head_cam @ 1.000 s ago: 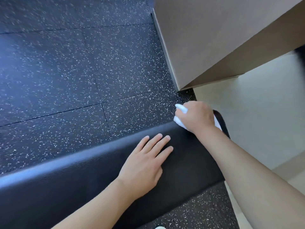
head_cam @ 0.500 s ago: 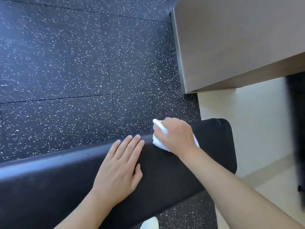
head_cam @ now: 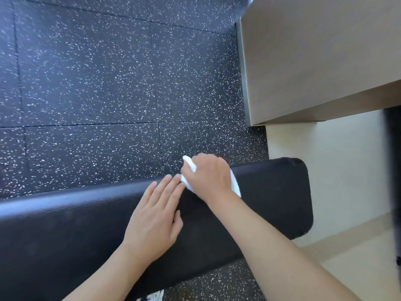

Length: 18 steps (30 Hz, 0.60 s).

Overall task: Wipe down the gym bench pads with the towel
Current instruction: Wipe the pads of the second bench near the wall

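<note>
Right hand (head_cam: 209,177) clutches towel (head_cam: 235,186) on bench pad (head_cam: 271,192); left hand (head_cam: 155,216) flat at 8 o'clock. We'd press firmly, overlap strokes.

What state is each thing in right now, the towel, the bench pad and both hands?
Towel: bunched up, gripped by the right hand, pressed on the pad's far edge.
Bench pad: black, bare apart from hands and towel.
Right hand: curled round the towel.
Left hand: flat on the pad, fingers straight, fingertips beside the towel.
</note>
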Available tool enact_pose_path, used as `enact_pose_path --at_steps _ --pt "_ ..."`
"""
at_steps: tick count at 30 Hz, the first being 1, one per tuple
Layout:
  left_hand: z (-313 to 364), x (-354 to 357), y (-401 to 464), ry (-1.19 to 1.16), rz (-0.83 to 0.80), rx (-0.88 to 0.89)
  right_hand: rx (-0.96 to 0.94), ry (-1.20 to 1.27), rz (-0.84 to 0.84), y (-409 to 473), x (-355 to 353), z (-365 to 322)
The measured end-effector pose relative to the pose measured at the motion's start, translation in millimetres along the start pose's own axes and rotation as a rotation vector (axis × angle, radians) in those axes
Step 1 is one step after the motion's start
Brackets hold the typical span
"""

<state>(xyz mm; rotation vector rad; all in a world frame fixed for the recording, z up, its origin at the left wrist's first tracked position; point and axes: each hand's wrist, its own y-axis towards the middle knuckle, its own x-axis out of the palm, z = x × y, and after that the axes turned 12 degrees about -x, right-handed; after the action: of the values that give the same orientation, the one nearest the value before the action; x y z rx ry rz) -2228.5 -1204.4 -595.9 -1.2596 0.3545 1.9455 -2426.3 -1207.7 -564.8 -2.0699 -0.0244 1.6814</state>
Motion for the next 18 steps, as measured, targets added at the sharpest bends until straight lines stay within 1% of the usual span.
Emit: enact_pose_path --at_steps 1,3,4,6,8,10,13,15,16,18 --pt "-6.0 -3.9 -5.1 0.022 -0.003 0.005 0.012 0.025 0.016 0.5 4.2 -3.1" --pt "-14.7 -11.9 -11.7 0.064 -0.013 0.014 -0.01 -0.008 -0.027 -1.2 9.0 10.1" --pt "-17.8 -15.1 -13.2 0.082 -0.013 0.011 -0.029 -0.049 -0.055 -2.3 8.4 22.2" --pt "-20.3 -17.5 -13.7 0.103 -0.019 0.004 -0.004 -0.071 -0.073 -7.7 1.1 58.4" --pt "-17.2 -17.4 -14.3 0.098 -0.026 -0.013 0.045 -0.104 -0.058 -20.6 -11.8 96.3" --pt "-12.8 -16.3 -14.4 0.087 -0.018 -0.044 0.148 -0.112 -0.078 -26.4 -22.7 118.4" --pt "-11.5 -14.9 -14.4 0.085 -0.011 -0.04 0.209 -0.148 -0.088 -21.1 -23.8 112.5" --pt "-17.3 -16.7 -15.8 0.096 -0.018 -0.022 0.242 -0.105 -0.041 -20.7 -20.1 99.5" --pt "-22.0 -18.3 -17.5 0.095 -0.011 -0.027 0.24 -0.068 -0.018 -20.6 -16.6 91.8" --pt "-35.3 -23.0 -23.5 0.083 0.005 -0.052 0.163 -0.046 0.015 -17.0 -5.0 64.7"
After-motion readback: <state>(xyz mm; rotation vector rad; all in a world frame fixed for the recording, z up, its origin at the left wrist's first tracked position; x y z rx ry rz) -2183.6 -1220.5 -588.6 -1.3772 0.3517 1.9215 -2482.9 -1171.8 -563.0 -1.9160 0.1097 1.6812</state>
